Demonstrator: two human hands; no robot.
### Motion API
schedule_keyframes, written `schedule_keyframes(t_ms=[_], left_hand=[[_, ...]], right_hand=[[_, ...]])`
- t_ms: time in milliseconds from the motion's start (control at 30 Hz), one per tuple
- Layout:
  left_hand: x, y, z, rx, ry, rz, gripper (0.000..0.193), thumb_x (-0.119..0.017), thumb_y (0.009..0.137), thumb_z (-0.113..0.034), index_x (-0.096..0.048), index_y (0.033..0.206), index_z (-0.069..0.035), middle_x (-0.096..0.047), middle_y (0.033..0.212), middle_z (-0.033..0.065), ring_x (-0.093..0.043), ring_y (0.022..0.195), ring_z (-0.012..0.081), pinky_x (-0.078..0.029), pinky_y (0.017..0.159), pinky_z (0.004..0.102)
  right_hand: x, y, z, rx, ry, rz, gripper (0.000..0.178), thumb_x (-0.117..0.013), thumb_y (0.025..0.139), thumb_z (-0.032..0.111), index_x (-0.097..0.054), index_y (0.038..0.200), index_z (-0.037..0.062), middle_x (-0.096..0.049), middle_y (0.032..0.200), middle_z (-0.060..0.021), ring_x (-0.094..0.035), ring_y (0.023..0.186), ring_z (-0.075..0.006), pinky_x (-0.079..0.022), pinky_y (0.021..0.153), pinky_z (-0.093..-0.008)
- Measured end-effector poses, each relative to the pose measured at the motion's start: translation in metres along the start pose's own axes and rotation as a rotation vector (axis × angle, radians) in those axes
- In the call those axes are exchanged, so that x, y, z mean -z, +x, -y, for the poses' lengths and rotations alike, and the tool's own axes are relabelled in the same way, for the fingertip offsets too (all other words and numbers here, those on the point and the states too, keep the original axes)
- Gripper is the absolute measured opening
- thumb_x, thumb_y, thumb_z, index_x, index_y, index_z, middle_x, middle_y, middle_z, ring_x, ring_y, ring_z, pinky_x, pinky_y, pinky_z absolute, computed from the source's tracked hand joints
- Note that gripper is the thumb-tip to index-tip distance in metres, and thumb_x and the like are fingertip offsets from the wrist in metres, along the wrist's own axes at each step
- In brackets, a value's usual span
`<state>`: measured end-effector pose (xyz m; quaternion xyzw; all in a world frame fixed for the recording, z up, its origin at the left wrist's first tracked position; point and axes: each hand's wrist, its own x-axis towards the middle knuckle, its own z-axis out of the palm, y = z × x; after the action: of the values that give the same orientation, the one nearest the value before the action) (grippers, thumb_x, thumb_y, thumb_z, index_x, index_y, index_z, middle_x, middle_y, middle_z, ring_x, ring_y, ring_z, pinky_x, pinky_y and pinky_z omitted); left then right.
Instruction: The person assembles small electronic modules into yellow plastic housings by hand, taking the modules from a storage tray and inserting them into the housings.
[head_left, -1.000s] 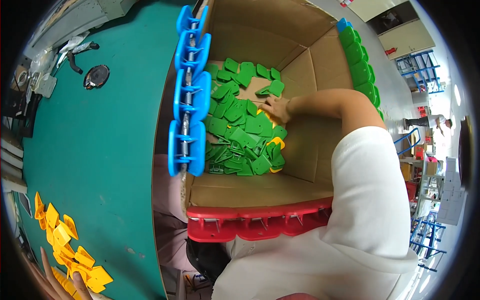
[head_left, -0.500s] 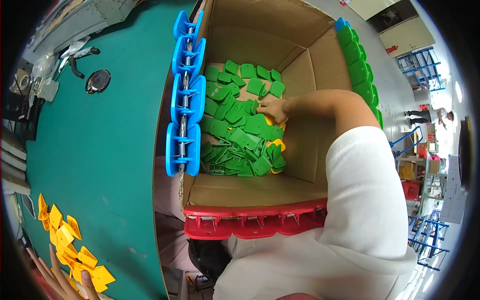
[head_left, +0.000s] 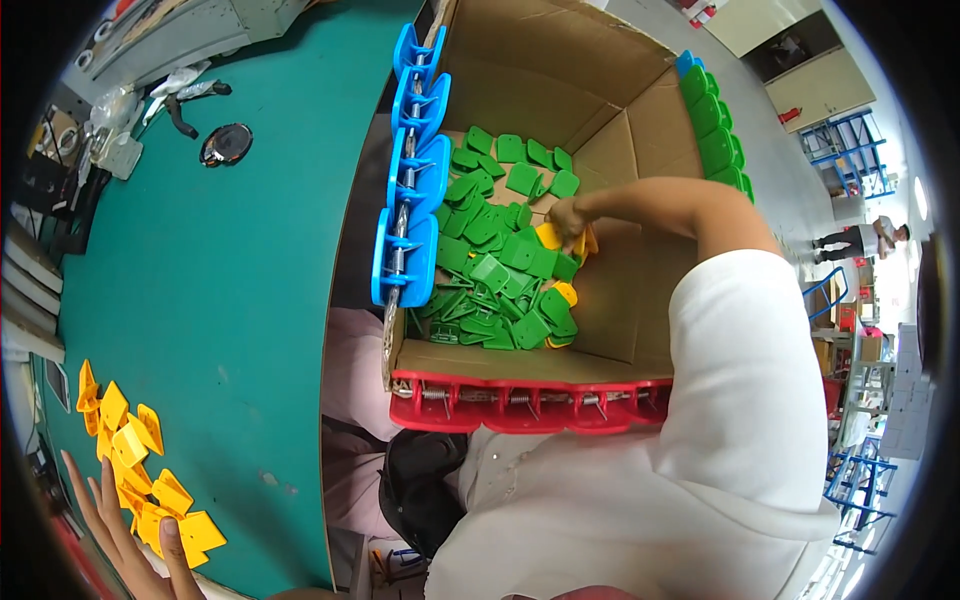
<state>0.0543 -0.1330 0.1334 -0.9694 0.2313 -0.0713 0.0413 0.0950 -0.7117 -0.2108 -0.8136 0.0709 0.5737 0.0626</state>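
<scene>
My left hand (head_left: 135,545) is at the lower left, fingers spread and open, beside a loose row of yellow plastic clip pieces (head_left: 127,447) on the green table. It holds nothing that I can see. My right hand (head_left: 570,222) reaches down inside a cardboard box (head_left: 590,110). Its fingers are closed around yellow clip pieces (head_left: 549,236), with yellow showing on both sides of them; the fingertips are partly hidden. Many green plastic clip pieces (head_left: 490,272) lie loosely heaped on the box floor, left of that hand. Another yellow piece (head_left: 566,292) lies at the heap's right edge.
Spring clips sit along the box's rims: blue (head_left: 412,190) left, red (head_left: 520,402) near me, green (head_left: 712,125) right. A round dark object (head_left: 227,145) lies on the table (head_left: 250,300). A person (head_left: 870,240) stands far right near blue racks (head_left: 845,150).
My right hand has shifted slightly right within the box, and more yellow shows around its fingers. My view has shifted, moving the box and table in the picture. The left hand remains spread.
</scene>
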Motion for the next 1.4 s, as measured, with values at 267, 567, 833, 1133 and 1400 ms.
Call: schedule_keyframes(t_ms=[267,567,833,1133,1400], left_hand=[[0.007,-0.013,-0.003,0.123,-0.068,-0.001,0.045,-0.049,0.089,-0.030,-0.045,0.128,-0.007,-0.032,0.139,0.0145,-0.038,0.124,0.0315,-0.035,0.098,0.0416],[0.015,-0.035,0.000,0.171,-0.323,-0.134,0.049,-0.056,0.079,-0.008,-0.045,0.126,-0.004,-0.028,0.142,0.0141,-0.034,0.126,0.0316,-0.029,0.102,0.0362],[0.007,-0.070,0.029,0.547,0.049,-0.339,0.040,-0.050,0.088,-0.027,-0.049,0.119,-0.001,-0.039,0.133,0.0177,-0.055,0.100,0.0345,-0.045,0.079,0.0387],[0.017,-0.090,0.031,0.657,-0.073,-0.383,0.041,-0.051,0.088,-0.028,-0.048,0.119,-0.002,-0.039,0.133,0.0198,-0.043,0.117,0.0351,-0.037,0.093,0.0379],[0.005,-0.071,0.042,0.534,-0.168,-0.316,0.038,-0.048,0.090,-0.015,-0.044,0.124,0.001,-0.039,0.134,0.0182,-0.036,0.125,0.0301,-0.027,0.103,0.0352]], right_hand=[[0.107,-0.139,0.038,0.084,0.117,0.155,0.051,-0.078,0.065,0.015,-0.053,0.108,0.0040,-0.063,0.096,-0.0077,-0.062,0.087,-0.0229,-0.052,0.073,-0.0356],[0.146,-0.346,0.183,0.759,0.004,-0.162,0.050,-0.079,0.062,0.004,-0.051,0.103,0.0003,-0.063,0.092,-0.0070,-0.061,0.086,-0.0168,-0.050,0.077,-0.0316],[0.119,-0.311,0.406,1.141,0.144,-0.188,0.050,-0.076,0.069,0.021,-0.052,0.108,0.0030,-0.060,0.094,-0.0061,-0.060,0.086,-0.0129,-0.050,0.071,-0.0260],[0.106,-0.315,0.456,1.272,0.478,-0.107,0.074,-0.057,0.085,0.039,-0.025,0.134,-0.0062,-0.030,0.133,-0.0286,-0.042,0.118,-0.0328,-0.038,0.099,-0.0397],[0.156,-0.360,0.224,0.941,0.111,0.276,0.027,-0.050,0.086,0.011,-0.059,0.088,-0.0142,-0.064,0.083,-0.0257,-0.066,0.064,-0.0291,-0.056,0.048,-0.0326]])
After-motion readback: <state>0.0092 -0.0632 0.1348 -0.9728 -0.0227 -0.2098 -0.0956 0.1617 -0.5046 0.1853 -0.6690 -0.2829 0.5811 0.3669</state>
